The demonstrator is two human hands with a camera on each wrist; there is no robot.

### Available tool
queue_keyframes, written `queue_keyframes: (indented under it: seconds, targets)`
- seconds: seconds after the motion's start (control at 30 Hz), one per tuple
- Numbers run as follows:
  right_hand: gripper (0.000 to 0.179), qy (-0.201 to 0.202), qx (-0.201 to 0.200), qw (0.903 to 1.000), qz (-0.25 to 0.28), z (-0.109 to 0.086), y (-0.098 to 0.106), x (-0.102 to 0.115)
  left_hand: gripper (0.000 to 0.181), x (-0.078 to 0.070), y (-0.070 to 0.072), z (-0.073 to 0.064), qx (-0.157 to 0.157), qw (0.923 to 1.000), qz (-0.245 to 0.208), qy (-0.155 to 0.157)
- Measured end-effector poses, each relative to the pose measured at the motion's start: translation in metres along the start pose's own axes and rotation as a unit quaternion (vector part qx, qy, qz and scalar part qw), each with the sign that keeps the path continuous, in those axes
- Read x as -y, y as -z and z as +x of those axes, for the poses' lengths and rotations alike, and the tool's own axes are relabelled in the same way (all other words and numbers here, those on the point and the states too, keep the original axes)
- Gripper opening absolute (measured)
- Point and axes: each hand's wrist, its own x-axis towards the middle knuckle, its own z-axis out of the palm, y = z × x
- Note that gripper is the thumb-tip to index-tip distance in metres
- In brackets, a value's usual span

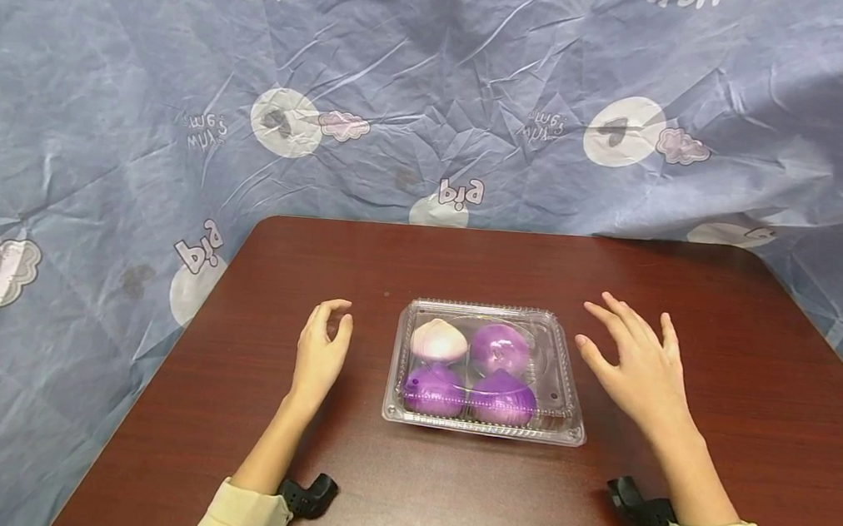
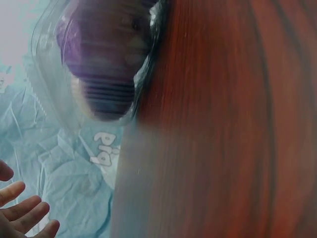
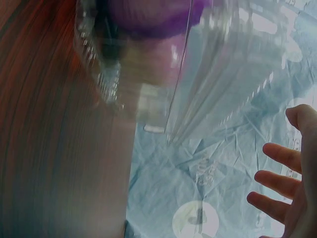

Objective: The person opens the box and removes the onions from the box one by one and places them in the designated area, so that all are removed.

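A clear plastic clamshell box (image 1: pixel 482 431) lies on the table with its lid down. Inside, toward its left and middle, sit several onions: a whitish-pink onion (image 1: pixel 440 341), a purple onion (image 1: pixel 500 350) beside it, and more purple onions (image 1: pixel 502 400) in the nearer row. My left hand (image 1: pixel 319 358) hovers left of the box, fingers loosely bent, apart from it. On the other side, my right hand (image 1: pixel 638 370) is held with spread fingers, also not touching. Both wrist views show the clear box (image 2: pixel 47 74) and fingers (image 3: pixel 280 183) holding nothing.
The dark red wooden table (image 1: pixel 302 253) extends around the box on all sides. Behind it hangs a wrinkled blue printed cloth (image 1: pixel 422 88). Each wrist carries a black camera mount, such as the left mount (image 1: pixel 311 494).
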Motion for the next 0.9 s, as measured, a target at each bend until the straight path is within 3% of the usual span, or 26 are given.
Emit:
queue_keyframes:
  seconds: [0.13, 0.4, 0.67, 0.9]
  targets:
    - [0.045, 0.013, -0.009, 0.9999, 0.002, 0.000, -0.003, 0.009, 0.025, -0.002, -0.006, -0.003, -0.010, 0.9998, -0.019, -0.001]
    - [0.043, 0.048, -0.026, 0.9985, -0.002, -0.001, -0.007, 0.027, 0.026, -0.005, -0.017, -0.012, 0.003, 0.9965, -0.074, 0.039]
    - [0.042, 0.082, -0.044, 0.9956, -0.006, 0.000, -0.014, 0.042, 0.028, -0.015, -0.024, -0.020, 0.019, 0.9858, -0.156, 0.060]
    - [0.041, 0.126, -0.066, 0.9898, -0.001, 0.001, -0.019, 0.056, 0.029, -0.007, -0.035, -0.022, 0.044, 0.9714, -0.232, 0.028]
